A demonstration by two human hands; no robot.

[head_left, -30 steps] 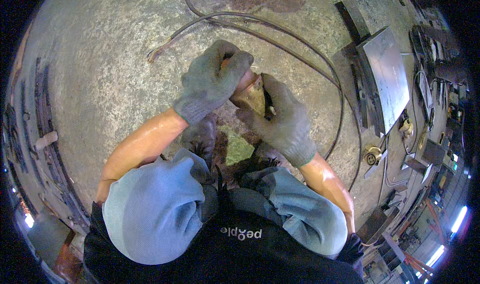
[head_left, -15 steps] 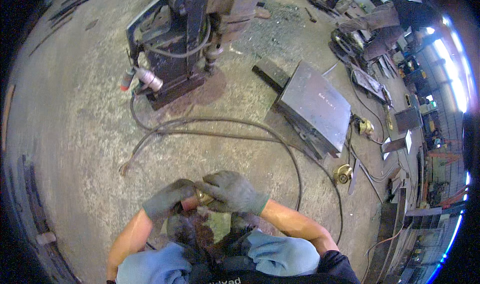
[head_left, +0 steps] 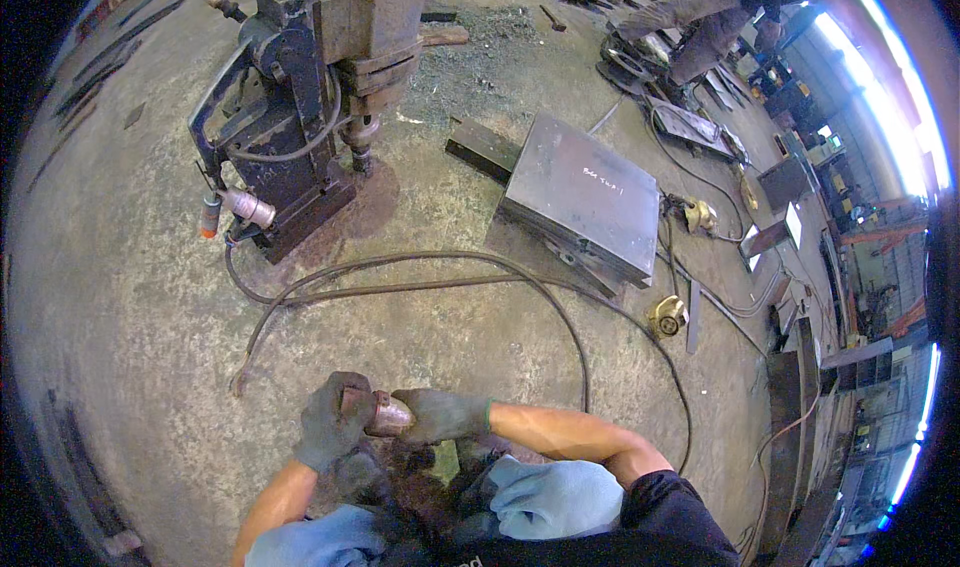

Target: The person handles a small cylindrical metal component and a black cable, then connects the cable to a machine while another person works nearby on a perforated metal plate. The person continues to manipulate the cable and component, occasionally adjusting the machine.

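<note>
Between my two grey-gloved hands is a short metal cylinder point(head_left: 390, 416), dull silver with a reddish-brown part, like a plug body. My left hand point(head_left: 336, 423) is closed round its left end, and my right hand point(head_left: 446, 415) grips the right end. Both gloves hide much of it, and it is held low in front of my knees. Ahead on the concrete floor lies a thick dark cable point(head_left: 420, 257) in a loop. Its frayed loose end point(head_left: 237, 381) rests beyond my left hand.
A magnetic drill press point(head_left: 295, 97) stands ahead to the left. A steel plate box point(head_left: 585, 202) with chalk writing sits right of centre. Brass-coloured connectors point(head_left: 668, 317) lie beside it near a flat metal strip point(head_left: 693, 317). Another person point(head_left: 700, 17) is at the far right.
My left hand has turned more upright round the cylinder, and my right hand has shifted to its right end, exposing more silver surface. The whole view has swung a little, moving the floor objects leftward.
</note>
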